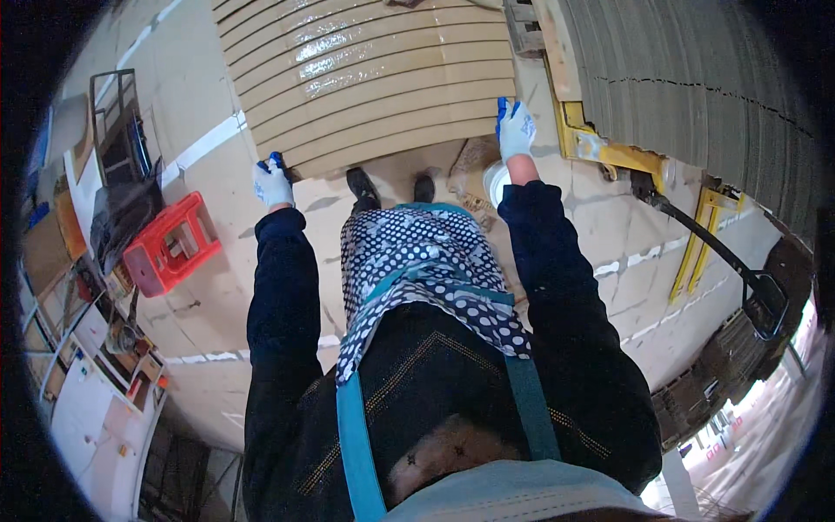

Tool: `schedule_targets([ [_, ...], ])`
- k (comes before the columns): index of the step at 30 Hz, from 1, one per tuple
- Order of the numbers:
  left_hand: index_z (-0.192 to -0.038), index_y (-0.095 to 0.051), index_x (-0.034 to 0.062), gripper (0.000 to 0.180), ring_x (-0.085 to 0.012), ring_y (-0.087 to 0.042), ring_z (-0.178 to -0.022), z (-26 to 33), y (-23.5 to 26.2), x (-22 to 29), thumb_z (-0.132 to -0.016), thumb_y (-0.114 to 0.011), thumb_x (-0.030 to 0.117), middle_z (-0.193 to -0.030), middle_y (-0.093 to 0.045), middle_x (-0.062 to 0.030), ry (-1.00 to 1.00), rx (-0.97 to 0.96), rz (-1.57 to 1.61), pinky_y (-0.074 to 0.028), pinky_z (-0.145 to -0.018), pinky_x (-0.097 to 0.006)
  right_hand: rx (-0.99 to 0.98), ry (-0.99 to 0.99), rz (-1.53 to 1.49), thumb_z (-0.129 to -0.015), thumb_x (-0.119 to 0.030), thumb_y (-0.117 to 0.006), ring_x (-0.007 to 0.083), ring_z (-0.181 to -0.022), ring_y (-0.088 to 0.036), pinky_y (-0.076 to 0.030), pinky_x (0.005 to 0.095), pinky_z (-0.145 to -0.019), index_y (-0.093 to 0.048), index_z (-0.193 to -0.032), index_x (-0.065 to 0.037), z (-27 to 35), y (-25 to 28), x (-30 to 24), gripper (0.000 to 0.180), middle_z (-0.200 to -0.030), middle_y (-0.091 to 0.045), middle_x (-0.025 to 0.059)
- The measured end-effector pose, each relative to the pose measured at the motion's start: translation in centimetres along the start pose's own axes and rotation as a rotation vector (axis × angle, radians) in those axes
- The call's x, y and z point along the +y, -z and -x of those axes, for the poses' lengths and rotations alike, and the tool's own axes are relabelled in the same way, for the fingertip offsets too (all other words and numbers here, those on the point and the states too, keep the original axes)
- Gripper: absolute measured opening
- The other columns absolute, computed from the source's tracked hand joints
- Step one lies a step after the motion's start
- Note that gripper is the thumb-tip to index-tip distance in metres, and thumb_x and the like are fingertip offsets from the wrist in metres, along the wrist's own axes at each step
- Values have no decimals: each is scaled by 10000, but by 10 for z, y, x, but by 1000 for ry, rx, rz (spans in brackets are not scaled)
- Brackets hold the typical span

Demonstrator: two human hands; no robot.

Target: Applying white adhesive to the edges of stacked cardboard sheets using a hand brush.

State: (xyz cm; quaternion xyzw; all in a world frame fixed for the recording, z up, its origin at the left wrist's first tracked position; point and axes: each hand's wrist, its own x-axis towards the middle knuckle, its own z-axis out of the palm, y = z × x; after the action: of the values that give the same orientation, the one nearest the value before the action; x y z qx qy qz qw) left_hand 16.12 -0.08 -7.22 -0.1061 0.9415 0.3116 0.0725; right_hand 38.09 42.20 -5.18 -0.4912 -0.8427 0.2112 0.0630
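Several brown cardboard sheets (383, 83) lie overlapped in steps ahead of me, their edges forming parallel lines. A wet-looking shine covers part of their upper middle. My left hand (273, 183), in a white glove with blue fingertips, is closed at the near left corner of the closest sheet. At its near right corner, my right hand (517, 130), gloved alike, is closed on the edge. Both arms stretch forward, and the undersides of the fingers are hidden.
A red plastic stool (174, 245) stands at left. Close by my right forearm is a white bucket (497, 183). Tall stacked cardboard (696, 78) rises at right, beside a yellow pallet jack (609, 152) with a black handle (718, 239). My shoes (363, 184) are just below the sheets.
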Motion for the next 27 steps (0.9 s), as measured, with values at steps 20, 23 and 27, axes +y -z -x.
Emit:
schedule_targets([
  [20, -1033, -635, 14, 636, -359, -624, -962, -26, 16, 19, -833, -524, 608, -990, -655, -228, -68, -305, -359, -463, -826, -451, -46, 175, 329, -880, -572, -464, 361, -816, -636, -470, 476, -742, -630, -906, -43, -34, 18, 23, 554, -845, -665, 192],
  [23, -1155, -581, 1, 699, -358, -605, -1026, -60, 41, 34, -816, -535, 611, -1008, -653, -234, -58, -467, -484, -445, -859, -468, -177, 68, 311, -880, -558, -476, 337, -828, -633, -468, 452, -752, -654, -938, -40, -57, 39, 25, 550, -860, -670, 183],
  [27, -1137, -592, -12, 678, -356, -611, -989, -93, 14, 40, -840, -517, 592, -988, -659, -226, -46, -378, 76, -453, -823, -441, -7, -38, -288, -894, -476, -505, 289, -750, -600, -455, 423, -711, -675, -904, -38, -87, 28, 5, 470, -817, -668, 157],
])
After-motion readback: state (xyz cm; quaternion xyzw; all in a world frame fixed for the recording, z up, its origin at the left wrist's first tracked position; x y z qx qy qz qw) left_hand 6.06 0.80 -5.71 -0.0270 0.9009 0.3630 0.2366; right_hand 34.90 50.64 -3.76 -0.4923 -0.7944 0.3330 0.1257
